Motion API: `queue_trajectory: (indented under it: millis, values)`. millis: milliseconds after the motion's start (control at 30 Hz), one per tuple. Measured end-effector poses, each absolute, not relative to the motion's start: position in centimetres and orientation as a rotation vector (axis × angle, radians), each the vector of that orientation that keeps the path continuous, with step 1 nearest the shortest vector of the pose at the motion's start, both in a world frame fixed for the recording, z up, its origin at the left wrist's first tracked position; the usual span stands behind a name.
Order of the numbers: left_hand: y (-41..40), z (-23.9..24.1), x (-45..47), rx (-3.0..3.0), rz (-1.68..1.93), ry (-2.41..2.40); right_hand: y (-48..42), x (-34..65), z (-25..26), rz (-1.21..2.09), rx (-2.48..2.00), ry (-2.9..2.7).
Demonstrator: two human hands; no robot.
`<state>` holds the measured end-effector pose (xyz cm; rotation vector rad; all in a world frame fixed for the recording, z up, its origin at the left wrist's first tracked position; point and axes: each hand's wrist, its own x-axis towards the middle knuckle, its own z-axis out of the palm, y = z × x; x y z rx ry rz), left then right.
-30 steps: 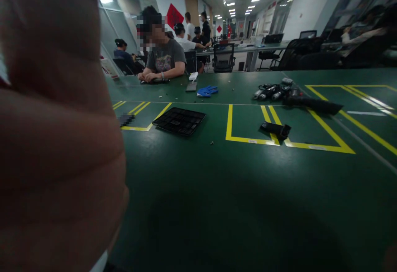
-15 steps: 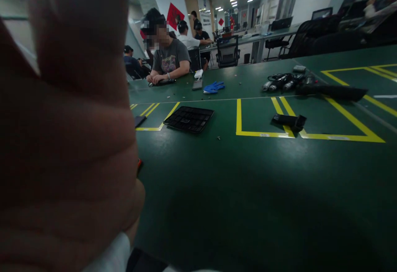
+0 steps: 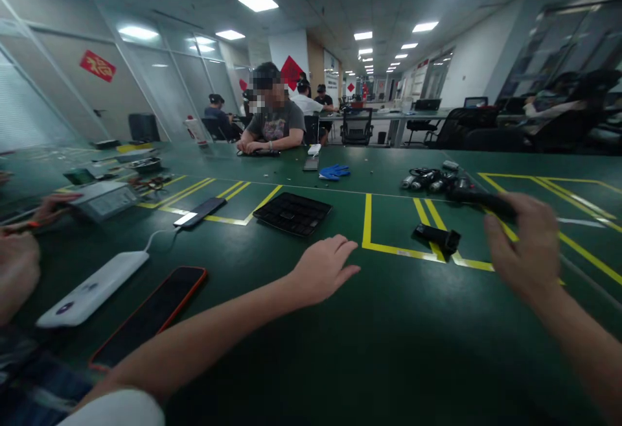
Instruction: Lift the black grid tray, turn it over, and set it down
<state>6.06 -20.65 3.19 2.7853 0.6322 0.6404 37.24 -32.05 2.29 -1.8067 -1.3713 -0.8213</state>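
Observation:
My left hand (image 3: pixel 326 269) is open over the green table (image 3: pixel 359 348), fingers pointing right and thumb apart. It is nearest to a black, grid-patterned flat panel (image 3: pixel 293 214), without touching it. My right hand (image 3: pixel 527 244) is open at the right, thumb and fingers spread. It covers the near end of a long black object (image 3: pixel 481 200); whether it touches that object I cannot tell. Between my hands, a short black cylindrical piece (image 3: pixel 437 238) lies across the yellow tape. A bundle of black cables with silver ends (image 3: pixel 425 179) lies beyond it.
At left lie a phone with an orange edge (image 3: pixel 155 312), a white power bank (image 3: pixel 94 286) cabled to another phone (image 3: pixel 200 212), and a metal box (image 3: pixel 104 199). A co-worker's hands (image 3: pixel 53 209) are beside the box. A blue glove (image 3: pixel 334 172) lies before a seated person (image 3: pixel 276 121).
A hand that filled the left of the view has gone from there. Both my hands now reach forward over the table. The view has tilted upward; table objects look unmoved.

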Motion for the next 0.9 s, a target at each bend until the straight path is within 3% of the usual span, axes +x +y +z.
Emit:
queue_trajectory:
  millis: [100,233,333,533,733,900]
  values:
    - [-18.7,0.0,7.9,2.951,0.192,0.967,-30.1,38.3,-1.7,-0.714,-2.081,-1.479]
    - [-17.2,-2.3,8.3,2.917,0.048,0.925,-28.6,39.1,-5.8,-0.371,-2.420,-1.572]
    - [-16.6,-2.6,7.8,2.714,0.173,0.862,-28.5,39.4,-6.4,-0.284,-2.436,-1.583]
    - [-10.9,0.3,6.6,1.725,0.694,1.138,-27.9,40.0,-5.8,-0.245,-2.405,-1.528]
    - [-3.8,2.2,3.5,1.823,0.838,1.542,-25.4,39.5,-6.0,-0.273,-2.370,-1.564]
    - [-2.8,0.4,2.3,2.397,0.201,1.933,-23.7,39.4,-6.4,-0.292,-2.414,-1.527]
